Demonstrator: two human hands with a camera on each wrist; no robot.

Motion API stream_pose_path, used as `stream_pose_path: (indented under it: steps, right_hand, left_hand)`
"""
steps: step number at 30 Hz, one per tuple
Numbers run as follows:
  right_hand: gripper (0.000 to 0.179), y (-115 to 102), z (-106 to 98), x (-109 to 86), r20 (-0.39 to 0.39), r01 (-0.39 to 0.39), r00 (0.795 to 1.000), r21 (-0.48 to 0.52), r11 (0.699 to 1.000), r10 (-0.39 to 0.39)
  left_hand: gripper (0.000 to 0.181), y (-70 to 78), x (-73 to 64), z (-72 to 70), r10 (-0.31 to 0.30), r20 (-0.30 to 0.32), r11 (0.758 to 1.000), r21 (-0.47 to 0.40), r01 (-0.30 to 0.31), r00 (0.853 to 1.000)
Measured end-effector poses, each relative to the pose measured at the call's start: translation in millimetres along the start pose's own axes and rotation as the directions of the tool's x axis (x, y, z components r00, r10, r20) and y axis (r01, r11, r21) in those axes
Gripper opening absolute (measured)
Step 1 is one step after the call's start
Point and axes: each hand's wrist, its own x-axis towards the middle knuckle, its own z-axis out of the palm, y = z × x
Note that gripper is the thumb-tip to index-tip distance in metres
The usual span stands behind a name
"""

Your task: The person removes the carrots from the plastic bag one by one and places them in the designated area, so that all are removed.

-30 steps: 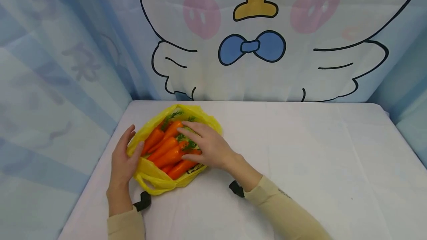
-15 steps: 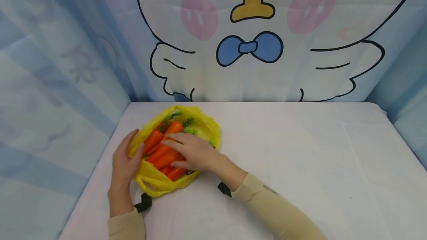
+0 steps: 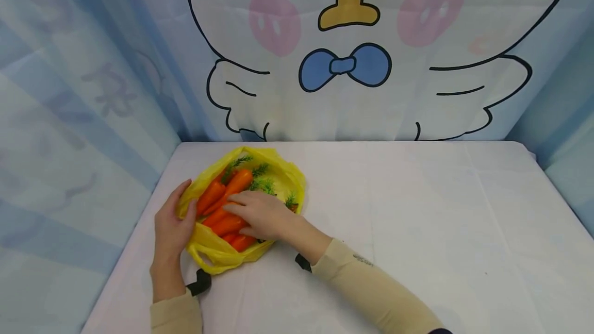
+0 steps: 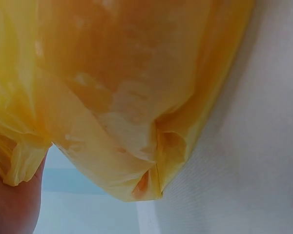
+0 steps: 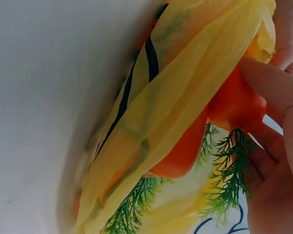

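The right hand (image 3: 262,215) has slid left and lower over the orange carrots (image 3: 212,197), all that I see lying inside the yellow bag (image 3: 218,254) left of the frame's centre; I'd judge one gripped, none taken out. The left hand (image 3: 172,226) pinches the bag's rim, and only the right wrist view shows the right thumb and fingers clamped on the broad end of one carrot (image 5: 234,105), above green fronds (image 5: 229,168).

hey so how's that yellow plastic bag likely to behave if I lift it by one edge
The yellow plastic bag will probably flop and sag, since its film looks thin, translucent and creased. Expect its weight to hang low, because several carrots fill it. It may spill too, as its mouth gapes open.
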Motion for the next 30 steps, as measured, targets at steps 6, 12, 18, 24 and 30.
stream_pose_path:
  steps: [6,12,18,24,30]
  right_hand:
    - [0.051,-2,3,4.3,0.029,-0.014,0.999,-0.025,1.0,0.014]
    - [0.049,-5,3,5.9,0.067,-0.039,0.997,-0.008,0.999,0.04]
    - [0.048,-4,2,4.1,0.084,-0.062,0.995,0.043,0.997,0.058]
    - [0.047,4,0,-4.4,0.064,-0.087,0.995,0.11,0.99,0.081]
    - [0.046,15,-3,-17.6,0.014,-0.109,0.994,0.206,0.972,0.108]
  left_hand:
    - [0.045,-0.2,-1.1,-0.3,-0.029,-0.006,1.0,-0.007,0.029,1.0]
    - [0.043,-0.8,-1.5,0.4,-0.007,-0.029,1.0,-0.02,0.006,1.0]
    - [0.042,-1.6,-0.7,1.4,-0.004,-0.038,1.0,-0.01,0.004,0.999]
    - [0.041,-0.9,0.4,1.5,-0.015,-0.042,1.0,-0.019,0.014,0.999]
    - [0.039,-3.9,1.5,1.0,0.007,-0.066,1.0,-0.018,-0.009,0.998]
